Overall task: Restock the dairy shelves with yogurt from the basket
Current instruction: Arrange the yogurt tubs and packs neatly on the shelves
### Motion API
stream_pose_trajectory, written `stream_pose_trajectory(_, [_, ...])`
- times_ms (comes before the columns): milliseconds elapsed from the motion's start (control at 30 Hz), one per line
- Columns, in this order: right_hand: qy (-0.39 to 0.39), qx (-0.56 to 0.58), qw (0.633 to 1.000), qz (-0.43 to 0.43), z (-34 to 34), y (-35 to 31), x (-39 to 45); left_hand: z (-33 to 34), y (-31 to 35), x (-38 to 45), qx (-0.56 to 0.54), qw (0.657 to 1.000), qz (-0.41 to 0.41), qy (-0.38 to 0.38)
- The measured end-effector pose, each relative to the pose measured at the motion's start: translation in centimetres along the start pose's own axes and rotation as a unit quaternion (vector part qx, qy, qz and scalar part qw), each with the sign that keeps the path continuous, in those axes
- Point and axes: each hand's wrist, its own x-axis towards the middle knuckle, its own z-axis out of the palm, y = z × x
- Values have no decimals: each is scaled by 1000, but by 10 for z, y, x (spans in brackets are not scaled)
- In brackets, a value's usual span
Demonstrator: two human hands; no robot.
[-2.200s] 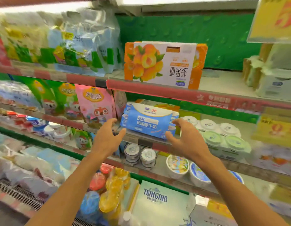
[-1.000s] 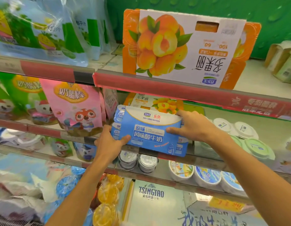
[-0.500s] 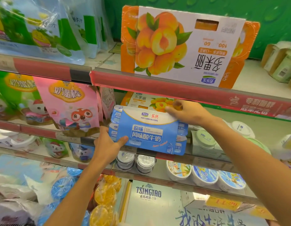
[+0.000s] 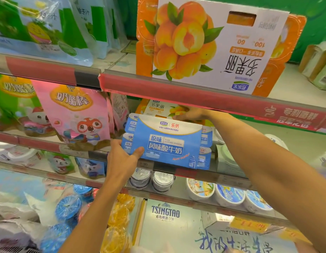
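Here, both hands grip boxy cardboard-sleeved yogurt pack.

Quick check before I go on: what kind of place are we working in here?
Most likely a grocery shop's chilled dairy aisle. Tiered shelves carry red price strips along their edges, packed with retail goods: a blue yogurt multipack, a peach yogurt carton above it, and rows of sealed tubs lower down.

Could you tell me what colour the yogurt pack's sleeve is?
Light blue with a white top band, on the yogurt pack; head view.
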Motion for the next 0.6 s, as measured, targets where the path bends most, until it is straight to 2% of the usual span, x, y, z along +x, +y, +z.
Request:
stream_pose_trajectory(200, [-30,99,994,-37,6,-6,-19,1,4,0,-8,1000,-11,4])
stream_pose_trajectory(367, [-17,59,997,-42,5,9,-7,2,5,-3,-8,1000,-10,4])
stream_pose_trajectory(467, [-29,27,998,-49,-1,2,-28,3,6,-2,-11,1000,-11,7])
stream_pose_trajectory(600, [4,34,997,-75,0,-6,-47,4,6,-1,-14,1000,-10,14])
